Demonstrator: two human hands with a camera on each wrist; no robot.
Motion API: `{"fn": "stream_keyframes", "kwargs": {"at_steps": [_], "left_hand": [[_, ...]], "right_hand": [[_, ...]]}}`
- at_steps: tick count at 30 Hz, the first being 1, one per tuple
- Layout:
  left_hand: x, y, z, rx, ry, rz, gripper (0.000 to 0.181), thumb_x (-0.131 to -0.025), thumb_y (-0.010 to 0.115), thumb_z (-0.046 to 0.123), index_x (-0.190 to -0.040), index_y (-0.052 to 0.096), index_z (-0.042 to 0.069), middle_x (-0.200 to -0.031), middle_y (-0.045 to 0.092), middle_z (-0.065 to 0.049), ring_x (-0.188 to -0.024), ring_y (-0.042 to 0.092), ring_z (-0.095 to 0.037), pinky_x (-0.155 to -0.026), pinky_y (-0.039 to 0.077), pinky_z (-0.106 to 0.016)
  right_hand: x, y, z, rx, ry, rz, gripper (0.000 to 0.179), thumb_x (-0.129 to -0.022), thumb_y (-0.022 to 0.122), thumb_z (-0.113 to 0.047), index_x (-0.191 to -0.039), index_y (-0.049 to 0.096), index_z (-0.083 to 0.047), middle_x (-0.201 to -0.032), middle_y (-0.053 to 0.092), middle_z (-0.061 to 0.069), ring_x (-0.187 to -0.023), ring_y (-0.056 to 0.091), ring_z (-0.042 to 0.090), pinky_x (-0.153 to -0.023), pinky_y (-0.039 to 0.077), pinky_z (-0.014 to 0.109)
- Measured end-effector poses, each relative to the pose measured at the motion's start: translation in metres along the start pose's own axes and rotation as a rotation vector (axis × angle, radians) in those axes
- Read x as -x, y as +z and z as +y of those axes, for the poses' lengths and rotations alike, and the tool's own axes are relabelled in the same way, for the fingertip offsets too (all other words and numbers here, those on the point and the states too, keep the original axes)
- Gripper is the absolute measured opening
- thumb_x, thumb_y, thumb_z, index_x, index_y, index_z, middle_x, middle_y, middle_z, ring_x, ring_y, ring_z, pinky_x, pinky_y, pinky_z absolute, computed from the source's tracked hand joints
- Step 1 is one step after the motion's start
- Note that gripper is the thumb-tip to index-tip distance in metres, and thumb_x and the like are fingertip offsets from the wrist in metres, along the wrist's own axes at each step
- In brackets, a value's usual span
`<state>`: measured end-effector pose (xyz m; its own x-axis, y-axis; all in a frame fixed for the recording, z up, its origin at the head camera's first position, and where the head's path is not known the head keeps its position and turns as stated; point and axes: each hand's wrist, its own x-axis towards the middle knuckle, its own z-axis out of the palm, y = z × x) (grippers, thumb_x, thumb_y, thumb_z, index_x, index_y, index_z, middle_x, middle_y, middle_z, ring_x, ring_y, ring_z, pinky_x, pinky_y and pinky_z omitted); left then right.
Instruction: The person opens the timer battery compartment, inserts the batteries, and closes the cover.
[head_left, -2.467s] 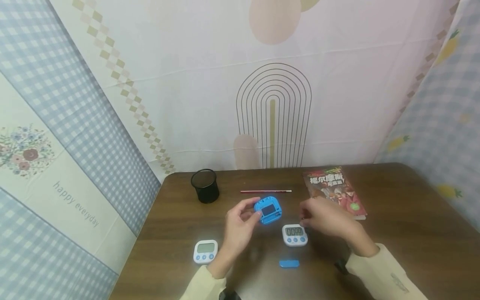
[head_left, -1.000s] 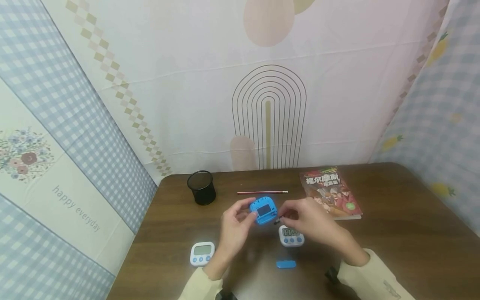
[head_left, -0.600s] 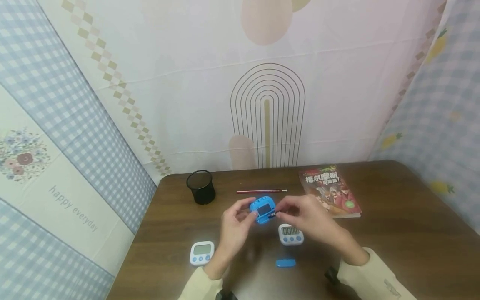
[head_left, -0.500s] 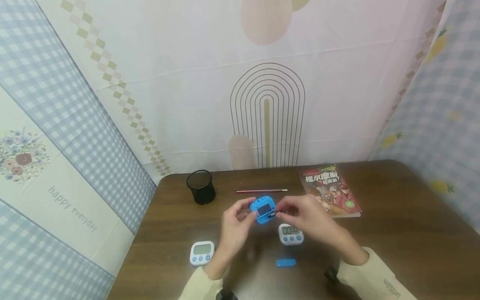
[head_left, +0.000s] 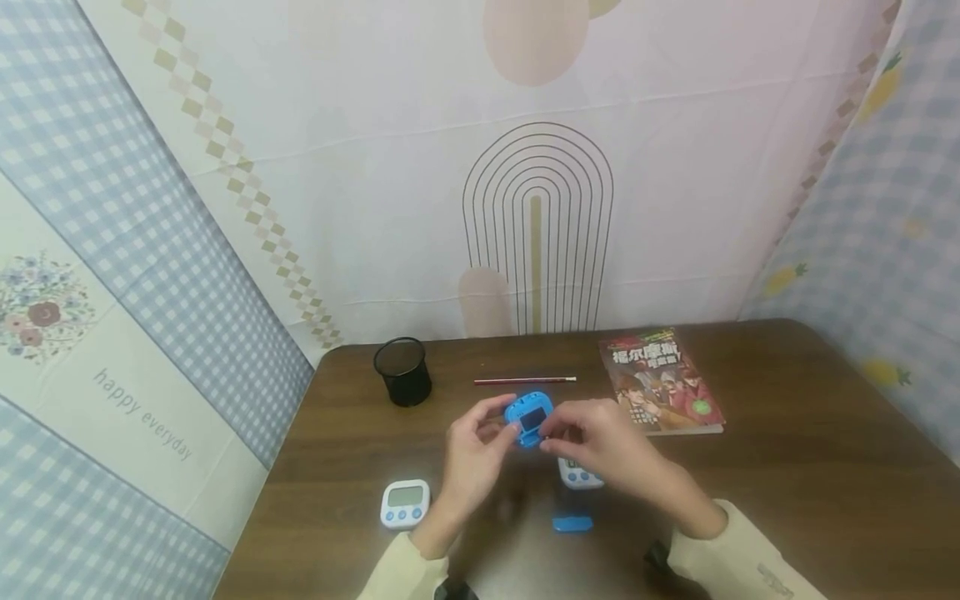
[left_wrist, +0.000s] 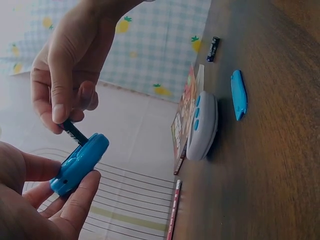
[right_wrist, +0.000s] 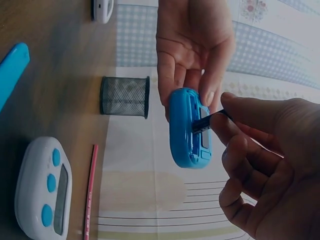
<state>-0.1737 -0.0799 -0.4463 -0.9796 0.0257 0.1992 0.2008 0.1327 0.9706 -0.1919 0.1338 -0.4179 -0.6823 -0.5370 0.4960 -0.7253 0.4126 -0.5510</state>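
Observation:
My left hand (head_left: 474, 454) grips a blue-backed digital timer (head_left: 528, 418) by its side, its battery compartment facing up uncovered. Between thumb and forefinger, my right hand (head_left: 600, 437) pinches a dark battery (left_wrist: 75, 133). In the right wrist view the battery (right_wrist: 202, 123) stands tilted, its lower end at the compartment of the blue timer (right_wrist: 182, 130); how deep it sits I cannot tell. A blue battery cover (head_left: 573, 524) lies on the table, below a white timer (head_left: 581, 478) partly hidden by my right hand. One more battery (left_wrist: 213, 49) lies on the table in the left wrist view.
On the left of the brown table (head_left: 330, 467) lies a second white timer (head_left: 405, 504). A black mesh pen holder (head_left: 407, 379) stands at the back left. Behind my hands are a red pencil (head_left: 525, 381) and, to the right, a book (head_left: 662, 383).
My right hand has come from beside the white timer to the blue timer, bringing the battery to its compartment. The battery has since become mostly covered by the fingers in the head view.

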Motion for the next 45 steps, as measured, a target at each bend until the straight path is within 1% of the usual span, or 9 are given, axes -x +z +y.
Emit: {"fn": "stream_keyframes", "kwargs": {"at_steps": [11,16,23,28,37,39,41,43,45], "left_hand": [[0.000,0.002,0.001,-0.007,-0.008,-0.013,0.033,-0.101,0.074,0.016,-0.134,0.071,0.013,-0.131,0.073,-0.006,-0.103,0.078,-0.022,-0.090,0.064,-0.031],[0.000,0.003,0.000,-0.018,-0.009,-0.011,0.032,-0.101,0.074,0.016,-0.133,0.072,0.016,-0.131,0.073,-0.005,-0.102,0.078,-0.021,-0.090,0.064,-0.031],[0.001,0.004,-0.001,-0.020,0.006,-0.012,0.032,-0.100,0.074,0.016,-0.133,0.072,0.014,-0.131,0.073,-0.005,-0.103,0.077,-0.021,-0.091,0.063,-0.031],[0.001,0.005,0.000,0.001,-0.003,-0.022,0.032,-0.100,0.074,0.013,-0.132,0.072,0.014,-0.131,0.073,-0.007,-0.103,0.077,-0.023,-0.090,0.064,-0.029],[0.001,0.005,0.001,0.000,-0.004,-0.031,0.032,-0.100,0.074,0.010,-0.132,0.072,0.012,-0.130,0.073,-0.009,-0.103,0.077,-0.025,-0.087,0.064,-0.028],[0.002,0.005,0.001,0.000,-0.002,-0.029,0.032,-0.100,0.074,0.010,-0.132,0.072,0.012,-0.130,0.073,-0.008,-0.104,0.077,-0.025,-0.088,0.064,-0.028],[0.001,0.004,0.001,0.008,0.001,-0.025,0.032,-0.100,0.074,0.009,-0.132,0.072,0.012,-0.130,0.073,-0.009,-0.104,0.077,-0.026,-0.088,0.064,-0.029],[0.001,0.004,0.002,0.018,0.002,-0.021,0.032,-0.100,0.073,0.009,-0.132,0.072,0.012,-0.130,0.072,-0.009,-0.106,0.077,-0.027,-0.088,0.064,-0.030],[0.001,0.004,0.002,0.016,0.005,-0.014,0.032,-0.100,0.073,0.008,-0.131,0.072,0.014,-0.131,0.072,-0.009,-0.107,0.077,-0.027,-0.088,0.064,-0.030]], "right_hand": [[0.001,0.007,0.001,0.048,-0.016,0.011,0.012,-0.088,0.085,-0.009,-0.095,0.079,-0.015,-0.083,0.071,-0.011,-0.070,0.059,-0.004,-0.059,0.055,0.018],[0.001,0.010,0.000,0.039,0.007,0.015,0.012,-0.087,0.086,-0.010,-0.094,0.078,-0.016,-0.082,0.070,-0.012,-0.069,0.057,-0.004,-0.058,0.054,0.018],[0.002,0.015,0.001,0.044,0.060,0.029,0.018,-0.086,0.087,-0.010,-0.091,0.073,-0.020,-0.079,0.066,-0.015,-0.068,0.055,-0.003,-0.057,0.052,0.019],[0.002,0.020,0.001,0.044,0.064,0.066,0.022,-0.084,0.089,-0.009,-0.087,0.070,-0.020,-0.077,0.065,-0.015,-0.066,0.053,-0.004,-0.055,0.050,0.019],[0.003,0.025,-0.003,0.124,0.059,0.101,0.026,-0.081,0.091,-0.012,-0.085,0.067,-0.020,-0.077,0.066,-0.015,-0.066,0.059,0.000,-0.057,0.050,0.017],[0.003,0.025,-0.003,0.139,0.072,0.112,0.027,-0.080,0.092,-0.014,-0.087,0.067,-0.020,-0.077,0.065,-0.014,-0.065,0.058,0.001,-0.057,0.049,0.017],[0.003,0.025,-0.003,0.148,0.103,0.126,0.030,-0.079,0.094,-0.017,-0.094,0.067,-0.018,-0.077,0.063,-0.013,-0.065,0.056,0.002,-0.056,0.048,0.018],[0.003,0.025,-0.003,0.162,0.139,0.148,0.040,-0.077,0.096,-0.019,-0.104,0.067,-0.015,-0.078,0.060,-0.010,-0.067,0.053,0.004,-0.058,0.047,0.019],[0.003,0.025,-0.003,0.179,0.180,0.175,0.054,-0.074,0.098,-0.023,-0.116,0.065,-0.012,-0.085,0.060,-0.007,-0.071,0.052,0.005,-0.060,0.047,0.020]]}}
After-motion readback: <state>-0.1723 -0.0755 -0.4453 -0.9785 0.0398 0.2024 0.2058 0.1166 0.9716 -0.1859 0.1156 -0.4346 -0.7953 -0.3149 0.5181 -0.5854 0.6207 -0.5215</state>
